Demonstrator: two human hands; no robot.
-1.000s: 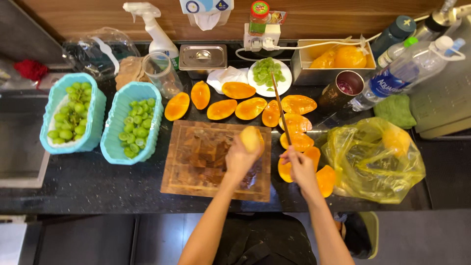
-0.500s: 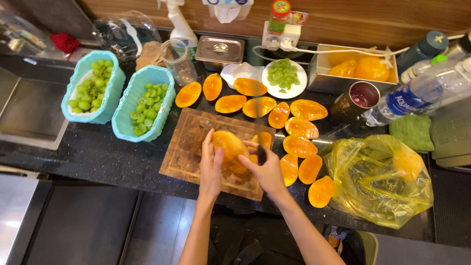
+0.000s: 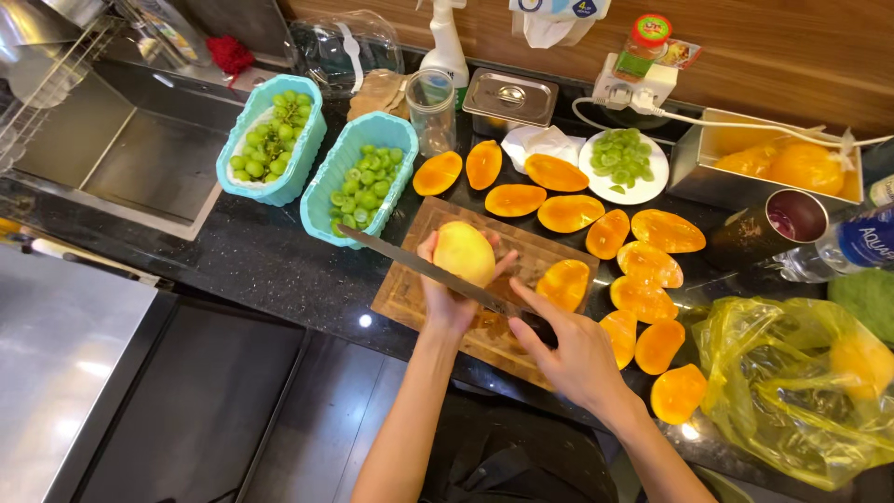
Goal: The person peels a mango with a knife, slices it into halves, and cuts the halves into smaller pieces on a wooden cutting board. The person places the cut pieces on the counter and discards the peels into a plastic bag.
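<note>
My left hand (image 3: 445, 296) holds a whole yellow mango (image 3: 464, 252) upright over the wooden cutting board (image 3: 410, 289). My right hand (image 3: 568, 340) grips the dark handle of a long knife (image 3: 410, 263), whose blade lies across the near side of the mango and points left. One cut mango half (image 3: 564, 282) lies on the board beside the hands. Several more orange mango halves (image 3: 568, 212) are spread face up on the black counter behind and to the right of the board.
Two turquoise baskets (image 3: 312, 200) of green grapes stand left of the board. A white plate of halved grapes (image 3: 625, 158), a steel tin, a jar and a spray bottle stand behind. A yellow plastic bag (image 3: 792, 382) lies at right, a sink (image 3: 112, 158) at left.
The view has swung to the right. My right hand has taken the knife and laid its blade against the mango, which my left hand now holds alone.
</note>
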